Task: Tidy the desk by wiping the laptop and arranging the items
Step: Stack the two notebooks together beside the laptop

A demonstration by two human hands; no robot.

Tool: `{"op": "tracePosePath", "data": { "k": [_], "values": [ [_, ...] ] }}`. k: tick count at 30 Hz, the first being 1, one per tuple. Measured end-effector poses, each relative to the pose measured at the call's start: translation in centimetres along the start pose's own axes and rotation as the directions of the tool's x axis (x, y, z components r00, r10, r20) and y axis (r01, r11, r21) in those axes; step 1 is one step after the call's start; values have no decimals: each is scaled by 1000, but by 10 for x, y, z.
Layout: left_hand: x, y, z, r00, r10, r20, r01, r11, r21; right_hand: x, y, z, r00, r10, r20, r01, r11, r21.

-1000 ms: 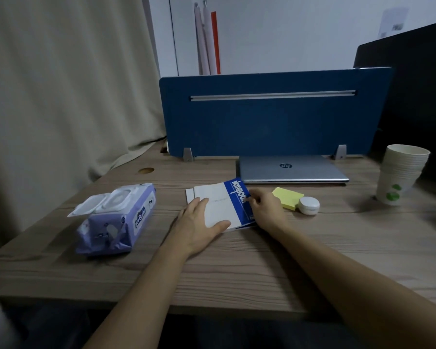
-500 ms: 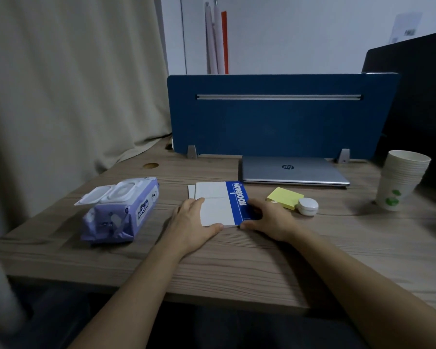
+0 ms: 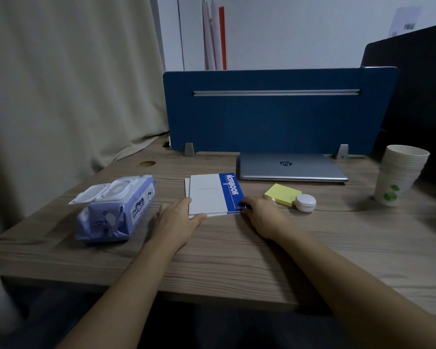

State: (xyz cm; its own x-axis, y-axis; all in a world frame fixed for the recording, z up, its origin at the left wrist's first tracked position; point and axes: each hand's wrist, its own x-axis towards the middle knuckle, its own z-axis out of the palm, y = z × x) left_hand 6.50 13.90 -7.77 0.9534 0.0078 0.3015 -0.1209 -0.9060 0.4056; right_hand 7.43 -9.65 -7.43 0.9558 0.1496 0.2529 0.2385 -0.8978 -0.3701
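Note:
A white notebook (image 3: 209, 193) with a blue spine strip lies flat mid-desk, stacked on a second one whose edge shows at the left. My left hand (image 3: 178, 221) grips its near left corner, thumb on the front edge. My right hand (image 3: 258, 212) holds the near right corner at the blue strip. A closed silver laptop (image 3: 291, 167) lies behind the notebook, against the blue divider. A purple pack of wet wipes (image 3: 116, 207) with its white lid flipped open rests to the left.
A yellow sticky-note pad (image 3: 283, 193) and a small round white case (image 3: 305, 202) lie right of the notebook. Stacked paper cups (image 3: 398, 175) stand at the far right. The blue divider panel (image 3: 275, 114) closes the back; a beige curtain (image 3: 61, 96) hangs left. The wooden desk (image 3: 237, 260) edge runs near me.
Both hands slid from on top of the notebook to its near corners. The notebook turned from skewed to square with the desk edge.

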Motion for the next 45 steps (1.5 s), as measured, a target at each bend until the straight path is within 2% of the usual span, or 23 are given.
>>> {"op": "tracePosePath", "data": {
  "k": [5, 11, 17, 28, 34, 39, 45],
  "values": [
    [10, -5, -1, 996, 84, -23, -86, 995, -58, 5, -3, 7, 1000, 17, -3, -17, 999, -27],
    [21, -10, -1, 997, 74, -28, -76, 991, -106, 13, -7, 9, 1000, -12, -16, 13, 1000, 18],
    [30, -12, 2, 993, 111, -52, -114, 992, -56, 21, -8, 9, 999, -13, -30, 13, 1000, -15],
    [69, -7, 14, 987, 152, -55, -151, 988, 30, 46, -6, 13, 983, -96, -159, 51, 963, -263],
    [96, -4, 28, 987, 141, -79, -140, 990, 17, 69, -4, 18, 976, -83, -202, 24, 960, -279],
    [121, -3, 38, 989, 119, -82, -120, 993, -7, 89, 4, 23, 955, -101, -279, -12, 926, -378],
    [145, -3, 49, 993, 86, -85, -88, 996, -26, 113, 12, 26, 958, -86, -273, -28, 922, -387]
  ]
}}
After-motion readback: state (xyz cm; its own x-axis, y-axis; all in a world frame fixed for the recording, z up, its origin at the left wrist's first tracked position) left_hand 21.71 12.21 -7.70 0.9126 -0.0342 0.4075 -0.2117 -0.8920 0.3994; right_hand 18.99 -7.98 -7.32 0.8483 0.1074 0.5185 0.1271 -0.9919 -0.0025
